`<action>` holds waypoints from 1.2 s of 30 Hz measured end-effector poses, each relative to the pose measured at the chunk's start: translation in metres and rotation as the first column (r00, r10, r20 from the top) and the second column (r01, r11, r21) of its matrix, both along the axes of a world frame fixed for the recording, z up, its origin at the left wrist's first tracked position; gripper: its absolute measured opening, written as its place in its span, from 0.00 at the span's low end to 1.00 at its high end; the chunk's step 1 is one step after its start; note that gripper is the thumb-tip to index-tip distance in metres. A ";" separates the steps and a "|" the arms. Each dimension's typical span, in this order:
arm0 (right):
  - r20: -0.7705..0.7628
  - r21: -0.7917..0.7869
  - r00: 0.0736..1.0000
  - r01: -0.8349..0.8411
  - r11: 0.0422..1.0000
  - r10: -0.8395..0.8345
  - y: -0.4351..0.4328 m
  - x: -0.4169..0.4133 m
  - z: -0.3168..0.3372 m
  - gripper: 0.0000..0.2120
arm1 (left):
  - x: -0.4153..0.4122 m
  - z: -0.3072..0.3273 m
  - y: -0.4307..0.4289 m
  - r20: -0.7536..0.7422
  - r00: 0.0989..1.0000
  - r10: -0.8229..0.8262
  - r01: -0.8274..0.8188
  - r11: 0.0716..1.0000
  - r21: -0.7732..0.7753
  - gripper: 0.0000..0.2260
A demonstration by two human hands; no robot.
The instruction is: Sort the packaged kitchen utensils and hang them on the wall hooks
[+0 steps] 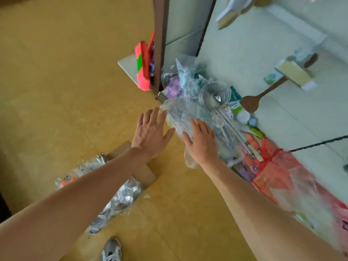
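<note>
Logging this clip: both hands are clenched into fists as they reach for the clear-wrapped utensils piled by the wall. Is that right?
Not fists: the head view shows the left hand and right hand reaching with fingers straight for the clear-wrapped utensils piled by the wall.

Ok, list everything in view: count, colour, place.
utensil pile: one, clear-wrapped, floor by wall
wire skimmer: one, silver, on the pile
wooden spatula: one, brown, against the wall
brush: one, pink and green, by door frame
plastic bag: one, red, floor along wall
spoon bag: one, clear, floor under left arm
cardboard: one, brown, floor
shoe: one, grey, bottom edge
left hand: one, open, beside the pile
right hand: one, open, over the pile
</note>
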State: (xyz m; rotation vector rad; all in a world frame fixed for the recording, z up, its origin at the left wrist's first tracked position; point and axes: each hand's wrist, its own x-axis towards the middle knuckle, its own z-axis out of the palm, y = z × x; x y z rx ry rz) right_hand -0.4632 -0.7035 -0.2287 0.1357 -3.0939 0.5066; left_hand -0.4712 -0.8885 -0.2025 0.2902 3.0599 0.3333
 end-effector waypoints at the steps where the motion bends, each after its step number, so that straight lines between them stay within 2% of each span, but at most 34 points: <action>1: -0.015 0.005 0.999 0.033 0.999 -0.033 0.026 0.004 0.015 0.29 | -0.001 0.015 0.026 -0.011 0.999 -0.036 0.035 0.999 -0.001 0.31; 7: -0.112 -0.009 0.968 0.223 0.975 -0.223 0.182 0.043 0.095 0.32 | 0.011 0.094 0.189 -0.091 0.970 -0.224 0.228 0.973 0.028 0.30; 14: -0.205 -0.040 0.881 0.428 0.903 -0.427 0.346 0.123 0.164 0.27 | 0.067 0.159 0.367 -0.147 0.891 -0.430 0.443 0.894 0.065 0.31; 19: -0.212 -0.073 0.800 0.560 0.826 -0.561 0.448 0.195 0.189 0.29 | 0.123 0.176 0.478 -0.131 0.802 -0.582 0.595 0.798 0.096 0.25; 23: -0.230 -0.086 0.742 0.629 0.772 -0.630 0.520 0.254 0.195 0.26 | 0.161 0.180 0.558 -0.156 0.703 -0.694 0.711 0.688 0.143 0.19; 26: -0.206 -0.109 0.680 0.699 0.707 -0.704 0.567 0.290 0.195 0.27 | 0.191 0.180 0.613 -0.092 0.657 -0.748 0.751 0.640 0.162 0.16; 29: -0.216 -0.183 0.596 0.754 0.631 -0.774 0.610 0.318 0.196 0.26 | 0.214 0.175 0.664 -0.013 0.645 -0.764 0.743 0.623 0.244 0.16; 32: -0.194 -0.251 0.533 0.785 0.567 -0.823 0.649 0.332 0.204 0.25 | 0.228 0.167 0.716 -0.006 0.617 -0.787 0.753 0.588 0.295 0.15; 36: -0.109 -0.363 0.470 0.802 0.475 -0.876 0.693 0.326 0.208 0.25 | 0.229 0.163 0.780 0.048 0.641 -0.766 0.685 0.600 0.412 0.12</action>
